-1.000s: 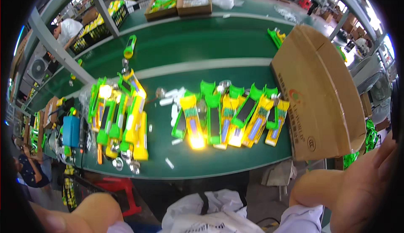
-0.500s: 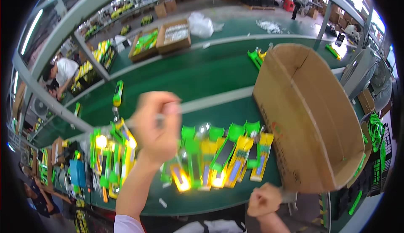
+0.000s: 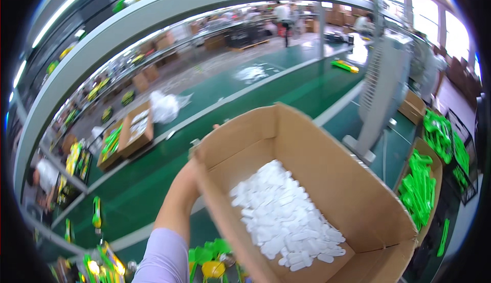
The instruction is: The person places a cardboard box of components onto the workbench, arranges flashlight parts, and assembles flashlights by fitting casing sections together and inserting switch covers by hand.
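A large open cardboard box [image 3: 327,142] fills the middle and right, tilted so its inside faces me. Many small flat white plastic pieces [image 3: 286,214] lie heaped on its bottom. My left hand [image 3: 189,175] reaches along the outside of the box's left wall and grips it near the far left corner. Most of its fingers are hidden behind the cardboard; only a fingertip shows past the corner. My right hand is not visible. Green and yellow lamp-like devices [image 3: 212,268], partly covered by the box and my sleeve, lie on the bench below.
A green conveyor belt [image 3: 245,113] runs behind the box. At the right stand a grey fan [image 3: 381,83] and a carton of green plastic parts [image 3: 419,191]. More lamp-like devices [image 3: 105,262], some lit, lie at lower left. A metal frame [image 3: 153,19] arches overhead.
The view has swung right. My left hand has gone from above the devices to the box's far left corner. The box is nearer, showing its white pieces; my right hand has left view.
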`<state>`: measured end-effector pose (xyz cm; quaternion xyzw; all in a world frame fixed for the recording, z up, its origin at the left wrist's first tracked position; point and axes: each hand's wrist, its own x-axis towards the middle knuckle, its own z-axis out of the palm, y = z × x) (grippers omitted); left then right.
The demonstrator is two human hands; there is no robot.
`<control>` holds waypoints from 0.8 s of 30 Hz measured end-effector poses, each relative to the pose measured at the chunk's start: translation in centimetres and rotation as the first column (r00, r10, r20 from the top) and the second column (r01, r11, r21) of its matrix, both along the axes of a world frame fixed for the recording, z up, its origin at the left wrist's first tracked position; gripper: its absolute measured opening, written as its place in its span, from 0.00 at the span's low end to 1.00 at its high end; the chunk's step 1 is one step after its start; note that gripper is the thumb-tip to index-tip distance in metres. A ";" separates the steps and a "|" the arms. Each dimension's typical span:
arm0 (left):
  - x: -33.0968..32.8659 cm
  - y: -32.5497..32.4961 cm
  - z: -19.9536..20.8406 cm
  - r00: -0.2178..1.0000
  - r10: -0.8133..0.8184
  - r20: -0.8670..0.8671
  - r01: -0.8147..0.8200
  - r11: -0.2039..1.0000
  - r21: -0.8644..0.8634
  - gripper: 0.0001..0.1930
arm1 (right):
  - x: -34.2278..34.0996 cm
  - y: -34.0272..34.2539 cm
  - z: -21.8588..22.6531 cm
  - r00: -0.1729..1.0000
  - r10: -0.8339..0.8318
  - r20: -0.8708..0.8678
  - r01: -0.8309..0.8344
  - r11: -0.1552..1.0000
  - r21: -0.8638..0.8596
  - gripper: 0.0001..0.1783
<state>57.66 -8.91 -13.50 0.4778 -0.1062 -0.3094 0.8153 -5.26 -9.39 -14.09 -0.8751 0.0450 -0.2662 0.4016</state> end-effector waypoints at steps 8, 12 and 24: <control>3.8 -14.3 6.3 0.969 -0.152 0.193 0.111 0.972 0.208 0.40 | 6.5 -3.2 -2.0 0.971 -0.230 0.072 0.228 0.973 0.035 0.02; 4.3 -12.9 5.5 0.964 -0.120 0.238 0.039 0.948 0.317 0.42 | 6.2 -2.9 -2.4 0.974 -0.223 0.042 0.220 0.973 0.067 0.03; 1.9 -3.4 12.8 0.876 0.069 0.477 -0.326 0.814 0.481 0.46 | 4.0 -3.3 -0.8 0.996 -0.080 0.051 0.075 0.994 0.085 0.03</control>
